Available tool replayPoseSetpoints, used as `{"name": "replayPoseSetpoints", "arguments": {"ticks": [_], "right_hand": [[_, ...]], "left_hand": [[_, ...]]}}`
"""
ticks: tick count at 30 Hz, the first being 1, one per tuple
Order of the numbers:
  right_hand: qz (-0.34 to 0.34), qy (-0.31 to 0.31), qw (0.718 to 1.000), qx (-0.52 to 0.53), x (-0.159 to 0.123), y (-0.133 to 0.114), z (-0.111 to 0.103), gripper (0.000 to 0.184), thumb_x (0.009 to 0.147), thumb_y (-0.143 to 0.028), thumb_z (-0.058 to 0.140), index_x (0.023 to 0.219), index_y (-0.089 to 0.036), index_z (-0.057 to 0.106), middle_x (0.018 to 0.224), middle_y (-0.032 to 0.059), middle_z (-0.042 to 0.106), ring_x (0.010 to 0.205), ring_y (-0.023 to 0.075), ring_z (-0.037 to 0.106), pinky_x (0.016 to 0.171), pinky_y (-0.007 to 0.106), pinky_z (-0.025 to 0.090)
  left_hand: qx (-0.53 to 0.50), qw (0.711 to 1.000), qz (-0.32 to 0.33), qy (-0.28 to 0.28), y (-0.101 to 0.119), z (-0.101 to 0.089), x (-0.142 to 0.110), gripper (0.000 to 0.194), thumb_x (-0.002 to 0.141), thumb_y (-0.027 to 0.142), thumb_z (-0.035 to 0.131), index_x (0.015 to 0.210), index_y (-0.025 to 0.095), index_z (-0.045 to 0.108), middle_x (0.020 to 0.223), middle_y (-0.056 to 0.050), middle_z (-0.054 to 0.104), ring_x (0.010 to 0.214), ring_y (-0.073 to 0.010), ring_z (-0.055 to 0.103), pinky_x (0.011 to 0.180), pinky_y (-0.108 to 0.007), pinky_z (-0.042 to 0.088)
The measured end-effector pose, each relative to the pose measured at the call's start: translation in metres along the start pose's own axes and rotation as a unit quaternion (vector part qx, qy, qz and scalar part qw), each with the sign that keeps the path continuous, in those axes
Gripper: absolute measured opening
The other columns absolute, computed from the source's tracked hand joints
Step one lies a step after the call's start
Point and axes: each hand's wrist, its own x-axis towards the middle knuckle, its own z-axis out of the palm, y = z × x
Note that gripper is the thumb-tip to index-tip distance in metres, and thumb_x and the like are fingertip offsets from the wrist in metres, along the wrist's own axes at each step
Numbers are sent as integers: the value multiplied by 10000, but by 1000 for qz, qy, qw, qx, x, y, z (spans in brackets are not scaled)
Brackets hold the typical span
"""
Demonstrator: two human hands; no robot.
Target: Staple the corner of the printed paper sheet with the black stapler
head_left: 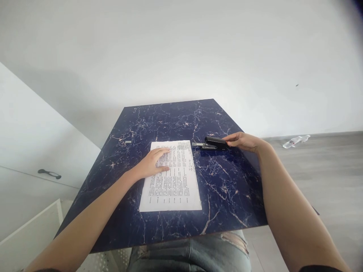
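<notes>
Printed paper (176, 189) lies flat on the dark blue marbled table, its text running sideways to me. Resting on its left half is my left hand (155, 164), fingers spread and holding nothing. Just off the paper's upper right corner is a black stapler (214, 142), its metal end pointing left toward the sheet. The fingers and thumb of my right hand (241, 142) pinch the stapler's rear end. I cannot tell whether the stapler's tip touches the paper's edge.
A small strip of staples (128, 142) sits on the table (170, 121) at the left. Beyond stands a white wall. A white cabinet with a dark handle (49, 174) is at the left. Clear plastic packaging (296, 141) lies on the floor at the right.
</notes>
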Motion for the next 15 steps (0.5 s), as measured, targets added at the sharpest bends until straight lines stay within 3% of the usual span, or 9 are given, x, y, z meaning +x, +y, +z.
{"name": "replayPoseSetpoints", "arguments": {"ticks": [3, 6, 11, 15], "right_hand": [[-59, 26, 997, -45, -3, -8, 4, 609, 776, -623, 825, 1312, -341, 760, 1409, 51, 695, 1326, 370, 599, 1156, 537, 439], [-81, 45, 987, -135, 1, -18, 16, 635, 788, -590, 826, 1368, -358, 711, 1413, 43, 685, 1247, 362, 634, 1054, 516, 482], [-98, 59, 955, -275, 14, -27, 34, 345, 768, -508, 830, 975, -238, 776, 1015, 48, 754, 905, 290, 678, 812, 418, 476], [-171, 120, 939, -274, 16, -41, 55, 233, 788, -425, 805, 872, -215, 748, 950, 47, 707, 793, 229, 629, 729, 379, 445]], "left_hand": [[-15, 1000, -20, 0, -2, 2, 1, 816, 914, 674, 682, 1588, 294, 421, 1683, -119, 377, 1532, -385, 355, 1247, -597, 319], [-19, 1000, -13, 5, -5, 3, 2, 797, 914, 662, 689, 1577, 299, 437, 1673, -109, 395, 1529, -381, 361, 1253, -587, 311], [-62, 997, 14, 35, -4, 3, 1, 662, 972, 580, 651, 1541, 282, 493, 1633, -108, 456, 1508, -357, 403, 1257, -558, 307], [-208, 967, 3, 145, 11, 3, 2, 458, 1034, 491, 584, 1441, 282, 593, 1561, -92, 539, 1486, -313, 442, 1278, -529, 274]]}}
